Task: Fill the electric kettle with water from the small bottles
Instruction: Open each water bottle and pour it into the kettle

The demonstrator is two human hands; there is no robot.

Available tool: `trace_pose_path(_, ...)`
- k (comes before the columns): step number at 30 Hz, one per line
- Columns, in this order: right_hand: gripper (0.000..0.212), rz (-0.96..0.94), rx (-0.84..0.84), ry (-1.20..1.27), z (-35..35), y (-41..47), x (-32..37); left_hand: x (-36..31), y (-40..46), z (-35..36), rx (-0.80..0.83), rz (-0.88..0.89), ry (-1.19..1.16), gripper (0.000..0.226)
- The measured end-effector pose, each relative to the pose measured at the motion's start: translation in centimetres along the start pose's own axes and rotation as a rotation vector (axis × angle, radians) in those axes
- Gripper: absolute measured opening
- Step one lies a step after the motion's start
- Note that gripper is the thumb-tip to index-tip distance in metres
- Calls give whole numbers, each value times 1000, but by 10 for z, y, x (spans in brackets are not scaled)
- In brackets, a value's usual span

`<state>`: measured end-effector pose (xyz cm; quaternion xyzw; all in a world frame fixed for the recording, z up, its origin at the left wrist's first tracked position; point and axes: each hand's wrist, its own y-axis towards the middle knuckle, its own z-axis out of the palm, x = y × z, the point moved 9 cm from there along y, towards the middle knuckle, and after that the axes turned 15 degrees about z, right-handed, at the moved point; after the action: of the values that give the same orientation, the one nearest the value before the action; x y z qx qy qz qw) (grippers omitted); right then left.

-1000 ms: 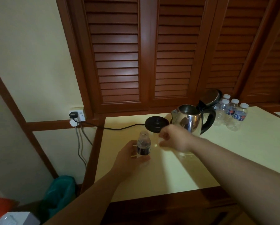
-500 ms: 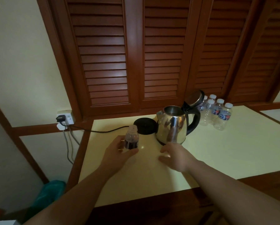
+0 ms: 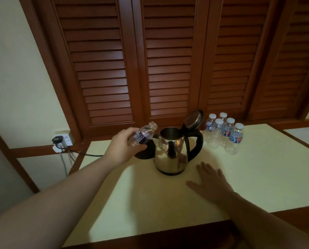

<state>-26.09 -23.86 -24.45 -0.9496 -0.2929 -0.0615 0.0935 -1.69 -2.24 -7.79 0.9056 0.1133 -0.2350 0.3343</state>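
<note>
A steel electric kettle (image 3: 171, 151) with a black handle stands on the pale yellow table (image 3: 168, 203), its lid (image 3: 194, 118) tipped open at the back. My left hand (image 3: 122, 145) grips a small uncapped water bottle (image 3: 143, 133), lifted and tilted with its mouth pointing toward the kettle's opening, just left of the rim. My right hand (image 3: 211, 182) lies flat on the table, fingers straight, to the right of the kettle's foot.
Several capped small bottles (image 3: 225, 133) stand in a cluster behind and right of the kettle. The black kettle base (image 3: 144, 152) sits left of the kettle, its cord (image 3: 90, 155) running to a wall socket (image 3: 62, 140). Wooden louvred doors back the table.
My left hand has lifted the bottle off the table and tilted it toward the kettle's mouth. My right hand has slid to the right and flattened on the table.
</note>
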Motion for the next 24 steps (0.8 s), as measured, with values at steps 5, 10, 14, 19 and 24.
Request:
trace_pose_path(5,112,-34,-10,-29,10,5,-1,-11,29,7,112,63,180,59)
trace_pose_path(10,112,-41,-3,-31,12,7,-2,-22,44,10,202,80,258,59)
trace_pose_path(14,110,-49,0,-21,13,7,-2,-26,51,8,238,112,334,61)
trace_pose_path(19,107,-46,-9,-19,13,9,-3,-24,56,8,281,142,389,65)
trace_pose_path(24,106,-48,-27,-11,13,10,-2,-23,60,4,312,142,390,62)
